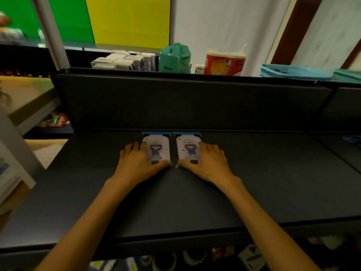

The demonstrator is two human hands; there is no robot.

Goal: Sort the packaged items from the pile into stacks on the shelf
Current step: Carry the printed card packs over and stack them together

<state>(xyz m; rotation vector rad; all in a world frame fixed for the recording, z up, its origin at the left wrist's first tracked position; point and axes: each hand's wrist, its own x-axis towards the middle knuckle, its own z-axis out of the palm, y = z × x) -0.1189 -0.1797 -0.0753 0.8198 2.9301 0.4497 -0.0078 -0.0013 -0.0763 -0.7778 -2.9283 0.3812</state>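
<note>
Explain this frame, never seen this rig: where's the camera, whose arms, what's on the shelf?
There is no robot here. A person wears a wide-angle camera on the head, looking forward and down, so the two bare arms are their own. This is the only view.

The dark shelf holds two matching packs side by side against its back wall, each printed with a cartoon figure. The left hand rests on the left pack, fingers along its outer edge and thumb at its near edge. The right hand does the same on the right pack. The fingers look fairly straight, pressing or squaring the packs rather than lifting them.

Whether each pack is one item or a stack is unclear.
</note>
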